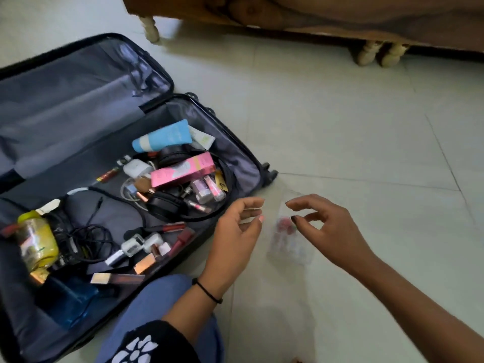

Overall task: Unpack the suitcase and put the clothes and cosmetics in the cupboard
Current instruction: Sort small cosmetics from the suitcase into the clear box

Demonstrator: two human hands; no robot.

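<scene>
Pale, glossy square floor tiles (366, 127) are bordered at the far edge by dark wooden furniture (301, 14) on cream turned legs. A black suitcase lined in grey fabric (78, 106) is laid open on the floor, its near half strewn with tubes (162, 138), boxes (183, 170) and cables (91, 231) whose labels are blurred. Beside it a clear soft plastic pouch (288, 239) is flanked by the left hand (235, 229) and right hand (332, 231), each grip loosely open, nothing plainly held.
</scene>
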